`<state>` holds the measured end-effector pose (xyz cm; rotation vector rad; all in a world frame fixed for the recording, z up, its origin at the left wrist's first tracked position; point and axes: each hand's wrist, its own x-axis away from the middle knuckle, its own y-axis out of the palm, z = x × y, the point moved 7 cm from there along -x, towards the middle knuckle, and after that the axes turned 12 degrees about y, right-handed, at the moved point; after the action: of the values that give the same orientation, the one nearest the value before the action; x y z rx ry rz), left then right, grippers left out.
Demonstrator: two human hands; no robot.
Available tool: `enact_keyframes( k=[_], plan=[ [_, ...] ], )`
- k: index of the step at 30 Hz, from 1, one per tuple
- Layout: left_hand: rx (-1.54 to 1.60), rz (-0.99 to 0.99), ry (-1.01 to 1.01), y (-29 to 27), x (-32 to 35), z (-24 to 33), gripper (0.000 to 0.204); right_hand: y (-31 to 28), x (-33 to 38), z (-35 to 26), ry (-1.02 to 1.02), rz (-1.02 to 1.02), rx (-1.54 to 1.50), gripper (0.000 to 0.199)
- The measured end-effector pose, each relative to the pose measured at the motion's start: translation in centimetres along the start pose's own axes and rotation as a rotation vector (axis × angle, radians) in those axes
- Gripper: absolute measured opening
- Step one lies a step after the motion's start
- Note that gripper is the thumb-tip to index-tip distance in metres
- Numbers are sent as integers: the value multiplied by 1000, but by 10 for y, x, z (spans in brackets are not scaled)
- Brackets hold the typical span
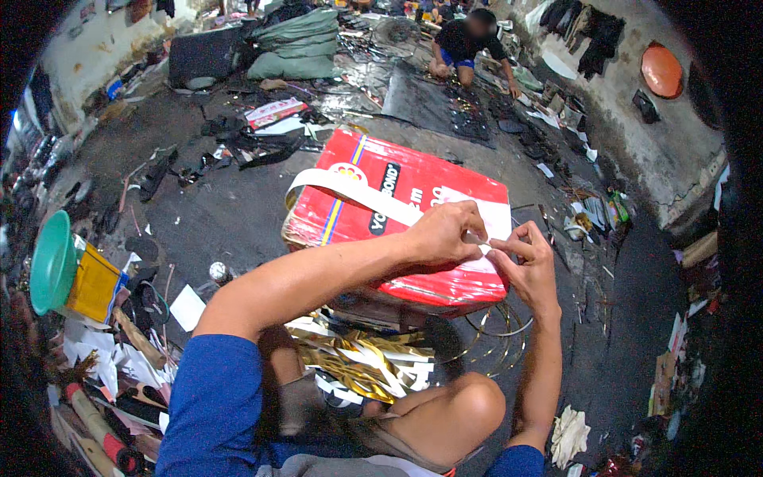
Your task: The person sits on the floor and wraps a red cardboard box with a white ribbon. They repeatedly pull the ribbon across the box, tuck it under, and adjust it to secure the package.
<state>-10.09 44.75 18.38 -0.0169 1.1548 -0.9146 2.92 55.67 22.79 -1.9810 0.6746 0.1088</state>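
Observation:
A large red box (pixel 469 179) with a shiny wrapping stands in front of me, above my folded legs. Across its top runs a white strip (pixel 350 191), curling over at the left edge and passing under my left hand. At the box's right side my left hand (pixel 449 230) is closed in a pinch, its fingertips on the strip's narrow white end. Facing it, my right hand (pixel 528 266) pinches the same small white end between thumb and fingers. The fingertips of the two hands nearly touch. Exactly how the end is folded there is too small to tell.
Gold and white strips (pixel 366 358) lie below the box by my legs. Thin wire-like loops (pixel 505 334) hang at its right. A green bowl (pixel 52 262) rests against a yellow container (pixel 95 285) at left. Another person (pixel 469 48) crouches far off by a dark sheet (pixel 437 103).

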Motion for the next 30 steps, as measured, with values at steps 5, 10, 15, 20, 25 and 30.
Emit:
enact_keyframes(
  k=[5, 10, 15, 20, 25, 30],
  plan=[
    [10, -70, -78, 7, 2, -7, 20, -1, 3, -1, -27, 41, -6, 20],
    [-6, -112, -37, 2, 5, -2, 22, -2, 2, -10, -58, 15, 1, 19],
    [-8, -107, -55, 3, 4, 2, 19, 0, 2, -4, -76, 14, -29, 23],
    [22, -89, -101, 3, 0, 5, 17, -5, 5, -6, -71, 24, -81, 23],
    [2, -58, -121, 0, 3, 1, 14, 2, 9, -5, 59, 70, -95, 21],
    [-51, -43, -140, 3, 4, -2, 12, 19, 7, 24, 218, 69, -247, 20]
  ],
)
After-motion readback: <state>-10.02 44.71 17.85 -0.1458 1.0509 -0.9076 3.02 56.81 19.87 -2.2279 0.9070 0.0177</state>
